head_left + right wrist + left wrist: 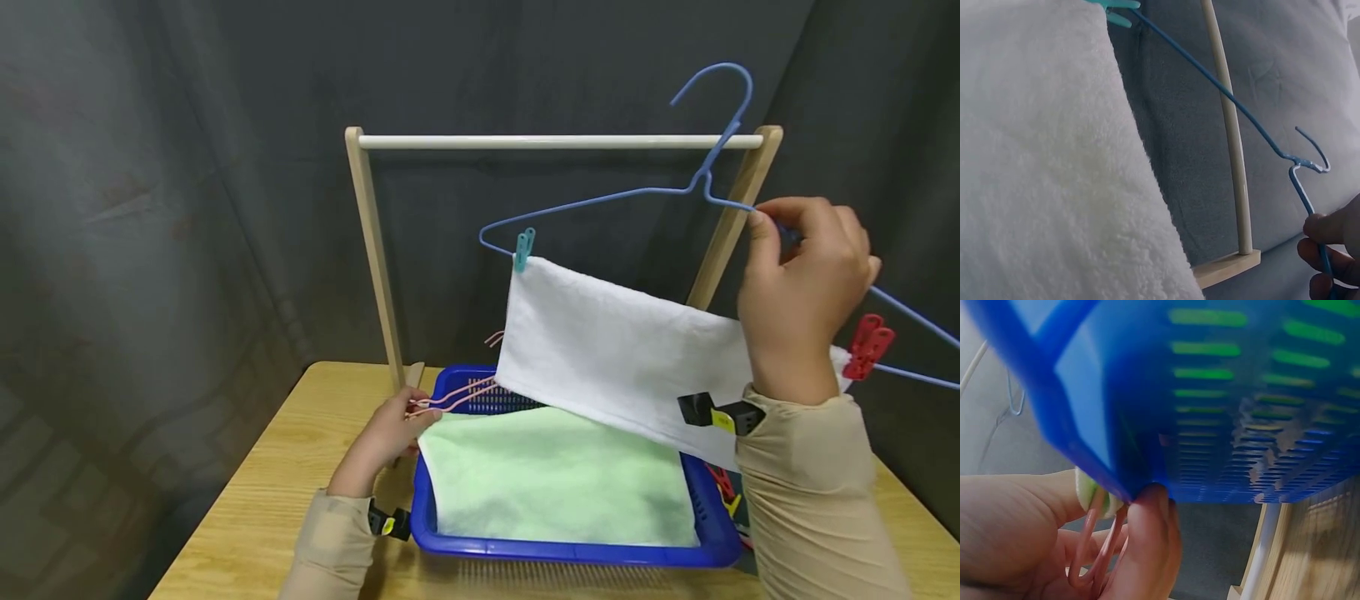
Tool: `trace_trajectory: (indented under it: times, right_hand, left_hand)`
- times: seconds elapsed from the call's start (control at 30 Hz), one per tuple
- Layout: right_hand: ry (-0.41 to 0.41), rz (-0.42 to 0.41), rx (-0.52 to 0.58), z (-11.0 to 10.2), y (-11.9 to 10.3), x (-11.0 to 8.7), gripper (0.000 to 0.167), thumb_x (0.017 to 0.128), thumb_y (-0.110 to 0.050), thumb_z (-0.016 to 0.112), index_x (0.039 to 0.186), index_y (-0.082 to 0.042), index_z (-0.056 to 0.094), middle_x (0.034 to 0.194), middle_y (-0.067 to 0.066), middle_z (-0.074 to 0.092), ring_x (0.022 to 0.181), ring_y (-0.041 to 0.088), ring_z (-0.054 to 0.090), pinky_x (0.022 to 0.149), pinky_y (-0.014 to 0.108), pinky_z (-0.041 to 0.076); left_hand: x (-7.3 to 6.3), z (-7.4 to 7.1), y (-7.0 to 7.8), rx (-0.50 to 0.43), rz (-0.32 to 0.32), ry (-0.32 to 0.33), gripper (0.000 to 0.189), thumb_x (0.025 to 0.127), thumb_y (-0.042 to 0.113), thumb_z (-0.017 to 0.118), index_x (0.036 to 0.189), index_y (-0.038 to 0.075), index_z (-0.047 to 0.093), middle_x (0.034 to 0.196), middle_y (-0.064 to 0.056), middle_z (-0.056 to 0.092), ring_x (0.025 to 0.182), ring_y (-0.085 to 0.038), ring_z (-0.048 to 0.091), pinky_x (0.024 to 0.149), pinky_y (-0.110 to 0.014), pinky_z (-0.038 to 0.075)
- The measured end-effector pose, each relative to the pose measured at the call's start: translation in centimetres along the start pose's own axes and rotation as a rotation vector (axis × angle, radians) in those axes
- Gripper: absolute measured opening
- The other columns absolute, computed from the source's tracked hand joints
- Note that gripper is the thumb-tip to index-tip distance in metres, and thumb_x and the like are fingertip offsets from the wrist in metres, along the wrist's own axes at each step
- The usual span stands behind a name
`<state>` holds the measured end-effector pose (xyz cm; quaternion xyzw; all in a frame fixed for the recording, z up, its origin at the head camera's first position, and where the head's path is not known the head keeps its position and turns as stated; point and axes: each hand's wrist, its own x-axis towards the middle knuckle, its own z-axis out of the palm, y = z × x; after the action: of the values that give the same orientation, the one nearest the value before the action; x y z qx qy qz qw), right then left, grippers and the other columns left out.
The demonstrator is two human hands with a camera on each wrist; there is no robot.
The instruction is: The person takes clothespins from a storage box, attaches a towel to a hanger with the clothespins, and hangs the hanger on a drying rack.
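Observation:
My right hand pinches the right shoulder of a blue wire hanger, lifted above the basket with its hook upward. From the hanger's lower bar hangs a white towel, held by a teal clothespin at the left and a red clothespin at the right. At the basket's left rim, my left hand grips pink hangers together with the corner of a light green towel. In the left wrist view, the pink wire and a towel edge show between thumb and fingers.
The blue plastic basket stands on a wooden table, the green towel spread over it. Behind rises a rack with a white rail and wooden legs. Several colored clothespins lie right of the basket, partly behind my right sleeve.

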<state>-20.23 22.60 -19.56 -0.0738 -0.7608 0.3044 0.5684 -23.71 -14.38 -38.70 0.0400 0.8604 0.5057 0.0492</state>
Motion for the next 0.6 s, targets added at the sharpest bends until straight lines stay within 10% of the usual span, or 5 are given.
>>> trace_trajectory:
  times: [0.13, 0.33, 0.6]
  right_hand:
    - [-0.013, 0.002, -0.029, 0.0, 0.1, 0.5, 0.035, 0.105, -0.03, 0.056, 0.121, -0.004, 0.071, 0.116, 0.017, 0.066, 0.097, -0.014, 0.035, 0.103, 0.035, 0.025]
    - [0.011, -0.056, -0.056, 0.0, 0.6, 1.2, 0.031, 0.109, -0.02, 0.048, 0.122, 0.0, 0.068, 0.115, 0.022, 0.066, 0.117, 0.027, 0.053, 0.103, 0.038, 0.027]
    - [-0.007, -0.089, -0.062, -0.2, 1.2, 2.2, 0.03, 0.108, -0.015, 0.045, 0.122, 0.001, 0.068, 0.114, 0.025, 0.064, 0.12, 0.036, 0.052, 0.102, 0.041, 0.027]
  left_hand:
    - [0.0, 0.1, 0.0, -0.001, 0.0, 0.007, 0.037, 0.1, 0.017, 0.065, 0.13, -0.002, 0.054, 0.114, -0.02, 0.061, 0.082, -0.026, 0.066, 0.063, -0.04, 0.06]
    - [0.1, 0.0, 0.1, -0.01, -0.005, 0.004, 0.038, 0.1, 0.02, 0.066, 0.13, -0.001, 0.054, 0.112, -0.018, 0.062, 0.081, -0.025, 0.065, 0.064, -0.042, 0.06]
    - [0.2, 0.1, 0.1, -0.015, -0.004, 0.005, 0.037, 0.101, 0.019, 0.065, 0.129, -0.002, 0.054, 0.114, -0.019, 0.061, 0.081, -0.024, 0.064, 0.064, -0.043, 0.06]
